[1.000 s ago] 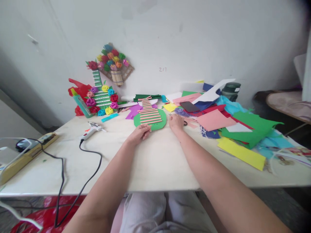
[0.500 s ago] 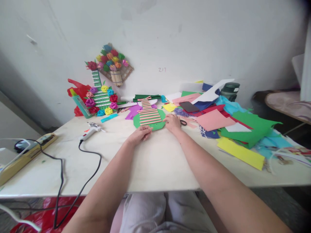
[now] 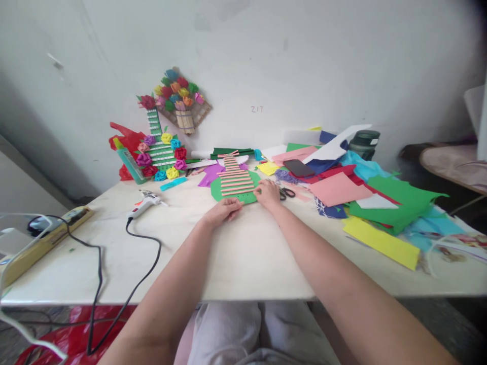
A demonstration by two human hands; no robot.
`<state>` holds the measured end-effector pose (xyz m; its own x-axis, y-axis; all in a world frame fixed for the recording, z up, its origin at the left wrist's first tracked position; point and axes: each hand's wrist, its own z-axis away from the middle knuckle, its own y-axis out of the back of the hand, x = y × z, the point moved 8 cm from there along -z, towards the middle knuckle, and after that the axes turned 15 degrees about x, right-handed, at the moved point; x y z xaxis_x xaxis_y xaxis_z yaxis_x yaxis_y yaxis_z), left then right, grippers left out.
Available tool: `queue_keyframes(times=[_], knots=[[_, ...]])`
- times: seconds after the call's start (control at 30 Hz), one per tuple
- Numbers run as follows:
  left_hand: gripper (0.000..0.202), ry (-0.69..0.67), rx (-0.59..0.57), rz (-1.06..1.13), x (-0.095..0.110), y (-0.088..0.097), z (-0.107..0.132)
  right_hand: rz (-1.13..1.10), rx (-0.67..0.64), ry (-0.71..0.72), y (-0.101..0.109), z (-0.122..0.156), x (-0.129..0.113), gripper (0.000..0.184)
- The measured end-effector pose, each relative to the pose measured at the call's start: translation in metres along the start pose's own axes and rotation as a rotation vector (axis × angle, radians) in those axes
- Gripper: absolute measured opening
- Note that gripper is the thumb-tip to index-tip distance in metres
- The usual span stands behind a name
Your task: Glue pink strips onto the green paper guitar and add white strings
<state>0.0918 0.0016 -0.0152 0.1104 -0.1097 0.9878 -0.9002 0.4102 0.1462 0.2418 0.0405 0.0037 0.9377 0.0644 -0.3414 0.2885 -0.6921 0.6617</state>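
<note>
A guitar-shaped green paper cutout (image 3: 217, 191) lies flat on the table, with pink rolled-paper strips (image 3: 235, 181) laid crosswise up its body and neck. At its lower edge, my left hand (image 3: 224, 210) rests with the fingers curled and the fingertips together; whatever they hold is too small to make out. My right hand (image 3: 268, 193) is closed at the cutout's right edge, thumb and fingers pinching it. Just beyond that hand lie black-handled scissors (image 3: 288, 193), partly hidden by it.
A white glue gun (image 3: 146, 204) with a black cord lies left, near a power strip (image 3: 57, 238). A glue bottle (image 3: 129, 162) and a flower-trimmed green craft (image 3: 160, 152) stand behind. Coloured paper (image 3: 395, 200), a phone (image 3: 299, 168) and a dark jar (image 3: 364, 144) crowd the right.
The view has shifted slightly, and more of the scissors shows beside my right hand. Both hands stay at the cutout's edges, my left fingertips slightly farther right along the lower edge.
</note>
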Motion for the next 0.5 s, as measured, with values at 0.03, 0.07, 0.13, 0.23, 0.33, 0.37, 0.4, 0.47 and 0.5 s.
queue_keyframes(times=[0.03, 0.07, 0.13, 0.23, 0.33, 0.37, 0.4, 0.47, 0.5], knots=[[0.03, 0.0, 0.002, -0.003, 0.0, 0.0, 0.0, 0.004, -0.003, -0.014, -0.002, -0.001, 0.0, 0.017], [0.03, -0.001, 0.004, -0.006, -0.001, 0.0, -0.001, 0.009, -0.006, -0.022, -0.003, -0.001, 0.0, 0.016], [0.03, -0.003, 0.005, -0.011, -0.001, 0.0, -0.001, 0.02, -0.011, -0.023, -0.005, -0.002, -0.002, 0.015], [0.03, -0.011, 0.007, -0.015, 0.0, 0.0, -0.001, 0.014, -0.028, 0.017, -0.007, -0.003, -0.008, 0.016], [0.03, -0.013, 0.014, -0.023, 0.0, 0.0, -0.001, -0.07, -0.069, 0.02, -0.007, -0.003, -0.008, 0.014], [0.03, -0.014, 0.015, -0.025, 0.0, 0.0, 0.0, -0.12, -0.076, -0.003, -0.006, -0.004, -0.006, 0.013], [0.03, -0.015, 0.017, -0.025, 0.001, 0.0, 0.0, -0.188, -0.073, -0.038, -0.003, -0.005, -0.002, 0.012], [0.03, -0.017, 0.017, -0.026, 0.001, 0.0, 0.001, -0.381, -0.047, -0.163, 0.005, -0.008, 0.009, 0.011], [0.03, -0.018, 0.017, -0.031, 0.002, 0.0, 0.001, -0.504, -0.034, -0.259, 0.008, -0.008, 0.017, 0.01]])
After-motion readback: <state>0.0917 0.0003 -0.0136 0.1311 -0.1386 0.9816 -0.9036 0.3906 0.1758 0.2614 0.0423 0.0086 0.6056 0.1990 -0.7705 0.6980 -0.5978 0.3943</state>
